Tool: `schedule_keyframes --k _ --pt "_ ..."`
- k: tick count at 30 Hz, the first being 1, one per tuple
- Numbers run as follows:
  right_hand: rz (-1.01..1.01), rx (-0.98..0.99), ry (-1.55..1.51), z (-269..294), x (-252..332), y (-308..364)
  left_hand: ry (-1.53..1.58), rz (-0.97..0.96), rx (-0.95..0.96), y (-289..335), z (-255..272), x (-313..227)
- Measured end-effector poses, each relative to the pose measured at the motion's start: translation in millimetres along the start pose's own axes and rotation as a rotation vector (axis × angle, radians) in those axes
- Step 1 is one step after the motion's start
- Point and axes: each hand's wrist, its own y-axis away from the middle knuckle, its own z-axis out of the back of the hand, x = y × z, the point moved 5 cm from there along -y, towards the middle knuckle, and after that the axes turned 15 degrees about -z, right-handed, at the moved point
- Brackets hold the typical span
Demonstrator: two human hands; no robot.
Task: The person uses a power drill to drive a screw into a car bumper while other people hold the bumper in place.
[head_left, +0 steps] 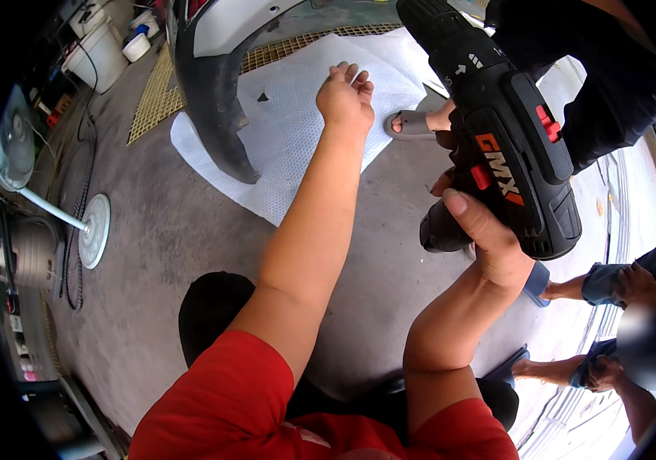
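Note:
My right hand [489,234] grips a black cordless drill [524,146] with red switches, raised close to the camera. Its chuck points up and to the left, and my thumb lies along the handle. My left arm stretches forward, and my left hand [346,100] hovers above a white bubble-wrap sheet [290,169] spread on the floor. The fingers of that hand are loosely curled and a little apart, with nothing visible in them. Left of it, a car bumper [217,100], dark with a light upper part, stands with its lower end on the sheet.
A standing fan [96,230] and white buckets [102,57] are on the left. Yellow floor grating [151,100] runs behind the sheet. Beyond the drill stands a person in dark clothes [596,84] and grey sandals; others sit at the right [612,368].

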Motion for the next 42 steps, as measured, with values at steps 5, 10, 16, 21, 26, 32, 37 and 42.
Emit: schedule_keyframes --k 5,10,16,21,26,32,37,42 --pt "-0.003 0.041 -0.185 23.7 -9.3 -5.5 -0.101 0.266 0.203 8.4 16.8 58.2" --pt "-0.063 0.044 -0.230 43.0 -35.4 -11.2 -0.055 0.227 0.365 -5.3 11.4 88.8" --pt "-0.017 0.112 -0.057 71.4 -68.2 -23.2 -0.025 0.324 0.350 -11.9 26.3 125.1" --pt "-0.085 0.250 0.218 85.0 -93.5 -21.6 0.105 0.197 0.782 -12.1 35.7 144.7" --pt "-0.262 0.130 0.272 99.5 -102.9 -4.4 -0.153 0.540 0.220 52.7 81.4 162.2" --pt "-0.681 -0.058 -0.022 105.7 -72.0 62.6 -0.377 0.701 0.306 222.1 135.9 137.0" --pt "-0.994 -0.323 -0.091 87.0 -26.6 98.5 -0.693 1.088 -0.143 343.9 203.9 37.8" --pt "-1.246 -0.480 -0.127 64.1 14.9 173.9 -0.879 1.210 -0.275 417.8 184.4 -117.8"
